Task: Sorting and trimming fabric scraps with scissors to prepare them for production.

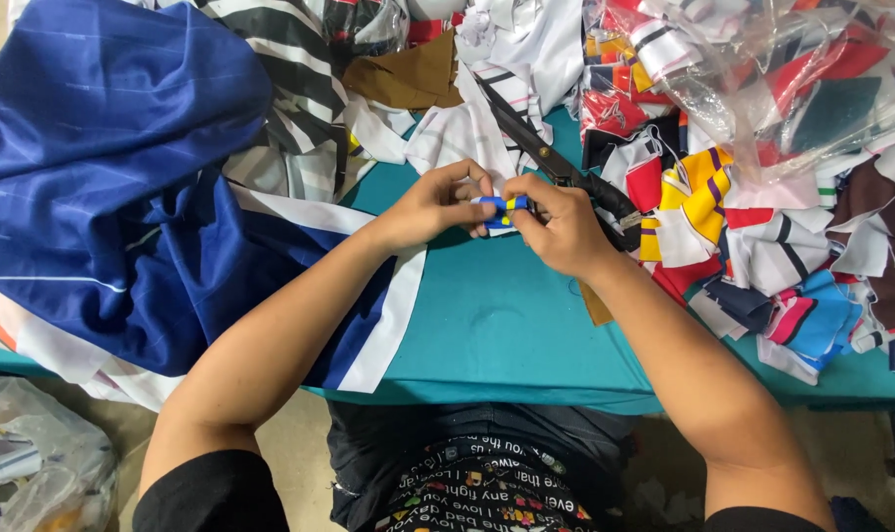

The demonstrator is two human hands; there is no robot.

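Both hands meet over the teal tabletop: left hand and right hand each pinch one end of a small blue-yellow fabric scrap, probably folded (black scissors just behind).

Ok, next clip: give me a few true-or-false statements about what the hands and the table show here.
1. Both hands pinch one small blue, white and yellow fabric piece. True: the left hand and right hand share a grip on the small fabric piece.
2. The right hand is cutting with the scissors. False: the black scissors lie on the table behind the hands, unheld.
3. The table cover is red. False: the table cover is teal.
4. A large blue cloth lies on the person's left. True: the blue cloth is heaped there.
5. Mixed coloured scraps are piled on the right. True: the scrap pile sits there.
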